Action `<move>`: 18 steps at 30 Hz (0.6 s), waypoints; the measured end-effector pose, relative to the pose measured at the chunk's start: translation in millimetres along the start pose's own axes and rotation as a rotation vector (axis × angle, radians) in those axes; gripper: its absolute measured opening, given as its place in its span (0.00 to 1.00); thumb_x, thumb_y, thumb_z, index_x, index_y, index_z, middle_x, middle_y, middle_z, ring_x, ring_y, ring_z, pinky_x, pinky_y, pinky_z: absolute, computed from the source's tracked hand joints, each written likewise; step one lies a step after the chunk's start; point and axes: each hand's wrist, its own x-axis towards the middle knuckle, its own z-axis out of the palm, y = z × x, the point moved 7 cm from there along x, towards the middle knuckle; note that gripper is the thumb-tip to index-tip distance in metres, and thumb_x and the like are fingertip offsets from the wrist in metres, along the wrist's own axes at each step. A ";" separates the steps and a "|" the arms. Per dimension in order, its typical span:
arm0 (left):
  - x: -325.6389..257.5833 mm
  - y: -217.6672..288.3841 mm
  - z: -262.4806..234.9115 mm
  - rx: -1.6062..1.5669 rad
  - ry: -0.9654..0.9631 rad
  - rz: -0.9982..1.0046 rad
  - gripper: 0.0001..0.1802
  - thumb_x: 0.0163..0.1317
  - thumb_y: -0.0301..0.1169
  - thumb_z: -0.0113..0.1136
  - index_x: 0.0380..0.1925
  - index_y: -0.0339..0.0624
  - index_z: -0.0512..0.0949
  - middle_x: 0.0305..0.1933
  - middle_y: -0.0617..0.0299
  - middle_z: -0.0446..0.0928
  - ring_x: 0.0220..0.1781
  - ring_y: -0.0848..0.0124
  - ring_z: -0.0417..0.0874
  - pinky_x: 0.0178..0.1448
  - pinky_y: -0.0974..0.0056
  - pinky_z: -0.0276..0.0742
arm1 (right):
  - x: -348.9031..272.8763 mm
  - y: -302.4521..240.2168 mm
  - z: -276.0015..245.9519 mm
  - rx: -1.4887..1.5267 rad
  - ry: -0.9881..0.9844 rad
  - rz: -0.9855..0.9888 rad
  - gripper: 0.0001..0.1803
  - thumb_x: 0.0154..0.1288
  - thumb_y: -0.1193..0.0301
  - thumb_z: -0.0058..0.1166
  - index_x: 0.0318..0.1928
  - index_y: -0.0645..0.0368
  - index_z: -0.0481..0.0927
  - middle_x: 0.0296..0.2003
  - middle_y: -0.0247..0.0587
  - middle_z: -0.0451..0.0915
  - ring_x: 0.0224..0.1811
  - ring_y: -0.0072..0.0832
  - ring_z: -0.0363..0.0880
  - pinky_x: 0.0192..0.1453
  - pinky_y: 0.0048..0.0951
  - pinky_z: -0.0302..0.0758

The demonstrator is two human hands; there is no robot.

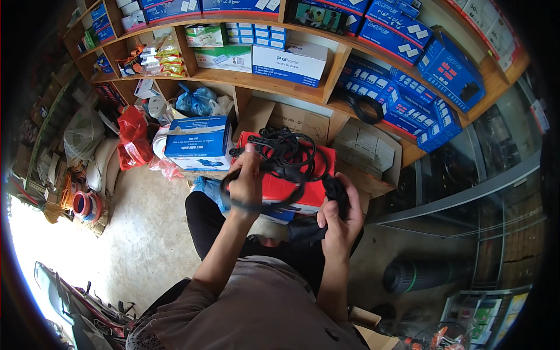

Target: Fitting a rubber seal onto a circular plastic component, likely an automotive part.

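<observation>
My left hand is raised in front of me and grips a bundle of black rubber rings that loop up and to the right of it. My right hand is closed around a dark black piece at the lower right end of the same bundle. Both hands are over a red box standing on the floor below the shelves. My dark trouser legs are bent under my forearms.
A blue and white carton stands left of the red box, with a red plastic bag beside it. Wooden shelves hold several blue boxes. A glass counter is at right, a roll of dark mesh on the concrete floor.
</observation>
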 end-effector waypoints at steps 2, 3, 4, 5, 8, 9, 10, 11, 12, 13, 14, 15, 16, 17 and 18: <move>-3.8 -2.5 3.8 0.165 -0.241 -0.055 0.21 0.83 0.43 0.53 0.27 0.50 0.73 0.29 0.71 0.66 0.36 0.77 0.69 0.47 0.66 0.68 | 2.1 -7.0 2.8 -0.049 -0.042 0.013 0.18 0.80 0.70 0.59 0.63 0.66 0.79 0.33 0.32 0.78 0.24 0.14 0.70 0.26 0.20 0.68; -9.5 -0.2 8.9 0.285 -0.330 0.039 0.25 0.82 0.44 0.54 0.23 0.46 0.70 0.27 0.71 0.65 0.31 0.79 0.63 0.40 0.66 0.60 | 3.3 -7.6 5.3 -0.100 -0.085 0.025 0.17 0.79 0.71 0.59 0.62 0.66 0.79 0.34 0.32 0.78 0.24 0.14 0.70 0.26 0.19 0.67; -20.1 7.5 21.8 0.405 -0.422 0.127 0.30 0.82 0.45 0.54 0.19 0.43 0.67 0.25 0.72 0.64 0.26 0.80 0.56 0.33 0.66 0.51 | 5.5 -7.3 3.5 -0.101 -0.078 0.031 0.17 0.79 0.71 0.59 0.62 0.66 0.79 0.34 0.32 0.78 0.24 0.14 0.70 0.26 0.19 0.67; -25.0 9.4 29.5 0.440 -0.509 0.143 0.29 0.82 0.46 0.52 0.23 0.38 0.74 0.26 0.70 0.67 0.26 0.81 0.61 0.32 0.68 0.55 | 9.4 -6.1 5.0 -0.116 -0.106 0.043 0.17 0.80 0.71 0.58 0.62 0.66 0.79 0.34 0.32 0.78 0.24 0.13 0.70 0.26 0.19 0.66; -44.8 17.6 52.2 0.277 -0.597 -0.025 0.16 0.73 0.34 0.68 0.53 0.39 0.75 0.35 0.67 0.72 0.34 0.80 0.72 0.37 0.73 0.68 | 9.8 -0.9 8.8 -0.151 -0.153 0.093 0.16 0.80 0.69 0.58 0.61 0.65 0.80 0.33 0.32 0.78 0.24 0.13 0.69 0.25 0.19 0.64; -47.9 20.1 60.0 0.326 -0.671 0.072 0.30 0.65 0.26 0.74 0.64 0.42 0.70 0.39 0.67 0.72 0.36 0.80 0.73 0.39 0.72 0.72 | 9.3 1.8 10.5 -0.174 -0.173 0.121 0.16 0.81 0.68 0.57 0.61 0.63 0.80 0.33 0.32 0.79 0.24 0.12 0.69 0.25 0.19 0.63; -52.5 25.7 70.7 0.333 -0.658 0.150 0.32 0.64 0.23 0.74 0.67 0.42 0.73 0.38 0.67 0.72 0.37 0.79 0.74 0.41 0.71 0.75 | 9.2 5.2 11.6 -0.197 -0.194 0.147 0.16 0.82 0.67 0.56 0.61 0.62 0.80 0.32 0.31 0.79 0.24 0.12 0.69 0.25 0.18 0.63; -55.3 26.1 73.2 0.351 -0.638 0.126 0.30 0.64 0.22 0.73 0.66 0.41 0.75 0.39 0.66 0.72 0.38 0.79 0.76 0.43 0.71 0.76 | 8.5 5.5 14.5 -0.235 -0.216 0.160 0.17 0.82 0.66 0.56 0.62 0.62 0.77 0.36 0.34 0.81 0.27 0.13 0.71 0.28 0.19 0.66; -57.1 26.1 73.3 0.369 -0.619 0.102 0.29 0.65 0.21 0.72 0.66 0.40 0.77 0.40 0.66 0.73 0.39 0.79 0.78 0.44 0.72 0.77 | 8.3 7.9 16.6 -0.234 -0.217 0.164 0.17 0.82 0.66 0.56 0.62 0.62 0.77 0.36 0.34 0.81 0.27 0.13 0.71 0.28 0.19 0.66; -56.9 27.2 73.0 0.369 -0.619 0.096 0.29 0.65 0.21 0.72 0.66 0.40 0.77 0.40 0.66 0.73 0.39 0.79 0.78 0.44 0.72 0.77 | 6.5 9.0 19.0 -0.241 -0.228 0.145 0.17 0.82 0.66 0.56 0.62 0.62 0.76 0.38 0.35 0.82 0.28 0.14 0.72 0.30 0.19 0.68; -55.0 27.2 73.1 0.446 -0.639 0.092 0.25 0.66 0.21 0.71 0.63 0.38 0.79 0.41 0.65 0.75 0.40 0.79 0.79 0.45 0.72 0.77 | 5.3 9.9 20.0 -0.248 -0.239 0.125 0.17 0.82 0.66 0.56 0.62 0.62 0.74 0.40 0.37 0.82 0.30 0.15 0.73 0.32 0.20 0.70; -53.9 25.5 73.4 0.522 -0.660 0.090 0.21 0.67 0.20 0.70 0.59 0.37 0.81 0.42 0.64 0.77 0.41 0.79 0.81 0.46 0.72 0.78 | 5.0 13.7 16.8 -0.257 -0.271 0.130 0.17 0.82 0.67 0.55 0.62 0.62 0.71 0.40 0.38 0.82 0.34 0.17 0.76 0.36 0.21 0.73; -54.0 24.3 71.1 0.523 -0.654 0.086 0.21 0.67 0.20 0.70 0.59 0.37 0.81 0.42 0.64 0.77 0.41 0.79 0.81 0.46 0.72 0.78 | 4.9 14.1 14.8 -0.256 -0.273 0.137 0.17 0.82 0.67 0.55 0.62 0.62 0.71 0.40 0.38 0.82 0.34 0.17 0.76 0.36 0.21 0.73; -52.9 20.7 67.0 0.443 -0.626 0.032 0.18 0.68 0.21 0.70 0.57 0.37 0.81 0.42 0.64 0.79 0.40 0.79 0.82 0.46 0.72 0.78 | 4.8 13.3 15.2 -0.290 -0.304 0.120 0.17 0.82 0.66 0.56 0.62 0.62 0.73 0.41 0.38 0.83 0.36 0.18 0.79 0.38 0.22 0.75; -51.9 18.6 63.8 0.363 -0.598 -0.020 0.14 0.69 0.22 0.69 0.54 0.37 0.82 0.43 0.64 0.82 0.40 0.79 0.82 0.45 0.72 0.78 | 4.7 12.6 17.0 -0.325 -0.336 0.101 0.17 0.82 0.66 0.56 0.61 0.62 0.74 0.42 0.39 0.84 0.39 0.19 0.82 0.40 0.24 0.77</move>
